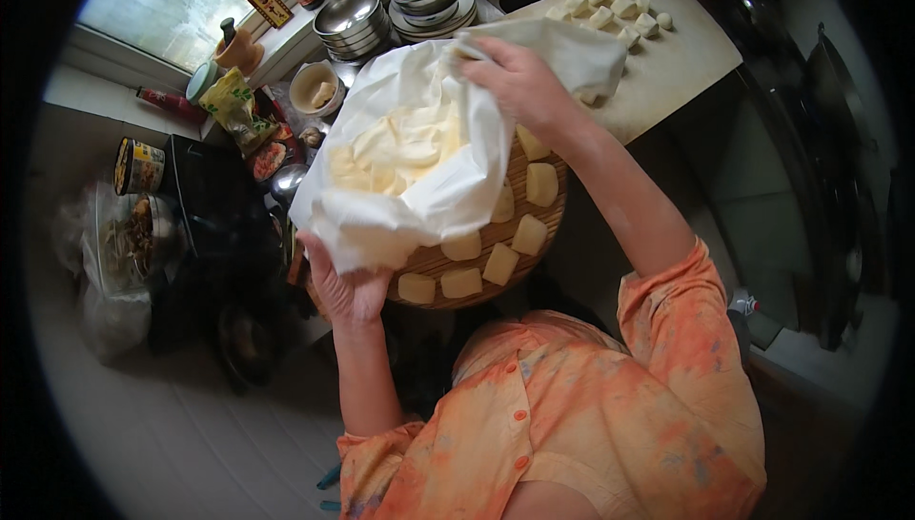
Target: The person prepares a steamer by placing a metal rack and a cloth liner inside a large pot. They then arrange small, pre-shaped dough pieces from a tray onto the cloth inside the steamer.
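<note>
A white cloth (400,212), creased and yellowish in its middle, spreads over part of a round slatted bamboo tray (547,187). Pale dough pieces (500,264) lie around the tray's uncovered right and near side. My right hand (518,77) pinches the cloth's far right part, lifting a fold that hangs over the cutting board. At the near left corner, my left hand (350,288) holds the cloth; its fingers are hidden beneath the fabric. What lies under the cloth cannot be seen.
Smaller dough pieces (622,7) sit on a pale cutting board (686,66) at the far right. Stacked metal bowls (350,19) stand beyond the cloth. A small bowl (314,89), a yellow-green bag (236,109) and a black appliance (221,198) crowd the left.
</note>
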`<state>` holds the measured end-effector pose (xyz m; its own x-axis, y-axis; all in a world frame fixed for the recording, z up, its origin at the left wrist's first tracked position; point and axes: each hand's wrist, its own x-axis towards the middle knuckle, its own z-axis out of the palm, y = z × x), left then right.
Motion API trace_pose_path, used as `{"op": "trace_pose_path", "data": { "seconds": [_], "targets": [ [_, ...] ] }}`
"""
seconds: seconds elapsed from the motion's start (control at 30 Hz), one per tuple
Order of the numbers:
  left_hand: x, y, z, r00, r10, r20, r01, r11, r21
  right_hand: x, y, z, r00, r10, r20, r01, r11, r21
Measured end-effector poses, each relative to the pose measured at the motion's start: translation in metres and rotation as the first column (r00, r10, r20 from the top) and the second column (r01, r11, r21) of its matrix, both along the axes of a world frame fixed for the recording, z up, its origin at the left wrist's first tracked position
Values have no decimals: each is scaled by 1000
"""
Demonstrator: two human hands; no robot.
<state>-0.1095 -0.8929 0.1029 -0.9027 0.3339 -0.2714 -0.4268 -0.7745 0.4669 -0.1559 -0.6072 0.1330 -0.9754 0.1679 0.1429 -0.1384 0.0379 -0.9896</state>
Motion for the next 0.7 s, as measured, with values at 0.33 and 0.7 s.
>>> {"op": "trace_pose_path", "data": {
  "seconds": [0.33,0.7],
  "targets": [
    [-101,-66,16,970,-56,-235,105,974,202,-32,-217,50,918,396,-6,-335,785,521],
    [-214,-174,31,910,297,-289,-406,782,-473,9,-290,0,845,273,-459,50,816,576]
  ]
}}
